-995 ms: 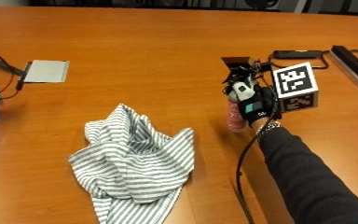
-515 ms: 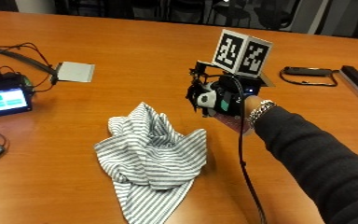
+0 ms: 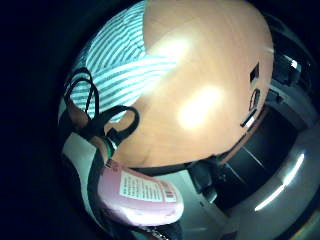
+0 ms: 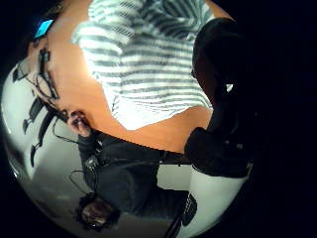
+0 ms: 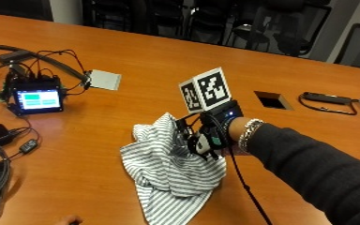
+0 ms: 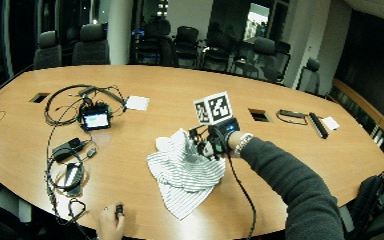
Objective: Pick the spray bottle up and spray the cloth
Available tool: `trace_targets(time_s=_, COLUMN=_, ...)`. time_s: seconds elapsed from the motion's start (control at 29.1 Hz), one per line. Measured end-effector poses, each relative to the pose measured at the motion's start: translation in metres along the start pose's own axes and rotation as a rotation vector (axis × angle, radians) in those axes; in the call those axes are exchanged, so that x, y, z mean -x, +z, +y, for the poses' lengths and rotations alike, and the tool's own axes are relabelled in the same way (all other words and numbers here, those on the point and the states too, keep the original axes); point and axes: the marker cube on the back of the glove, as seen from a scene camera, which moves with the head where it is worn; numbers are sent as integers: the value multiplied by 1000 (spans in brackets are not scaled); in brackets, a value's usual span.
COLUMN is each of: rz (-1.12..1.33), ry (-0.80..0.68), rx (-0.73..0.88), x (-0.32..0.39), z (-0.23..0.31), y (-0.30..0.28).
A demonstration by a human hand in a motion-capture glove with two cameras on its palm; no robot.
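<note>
A long oval wooden table [image 6: 179, 85] filled the room. Dark office chairs [image 6: 92, 42] lined its far edge, before a white pillar [image 6: 119, 30].

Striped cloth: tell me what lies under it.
The striped cloth lies crumpled on the wooden table; only bare tabletop shows around it. Whatever its folds cover is hidden. The gloved hand holds the spray bottle above it.

Your gloved right hand [image 5: 206, 138] is covering almost all of the spray bottle [image 3: 137, 197]; only its pink body is showing, in the little-finger palm view, label print too small to read. The nozzle is staying hidden. The striped cloth [image 5: 170, 171] is disappearing under your hand at its three o'clock side.
</note>
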Motion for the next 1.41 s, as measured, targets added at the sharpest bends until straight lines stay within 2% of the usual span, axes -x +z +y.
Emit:
trace_targets(time_s=0.17, rz=-32, ry=-16, rx=6, x=1, z=-1, y=11)
trace_targets(time_s=0.31, rz=-158, ry=-95, rx=-74, x=7, z=15, y=-7)
trace_targets(time_s=0.41, rz=-343, ry=-240, rx=-217, x=23, z=33, y=-36)
trace_targets(time_s=0.58, rz=-661, ry=-521, rx=-547, x=67, z=44, y=-71)
trace_targets(time_s=0.89, rz=-981, ry=-719, rx=-965, x=131, z=17, y=-55)
trace_targets(time_s=1.13, rz=-1139, ry=-705, rx=-1202, x=169, z=-11, y=-26)
trace_targets(time_s=1.41, rz=-1184, ry=-624, rx=-1270, x=174, z=-17, y=-7)
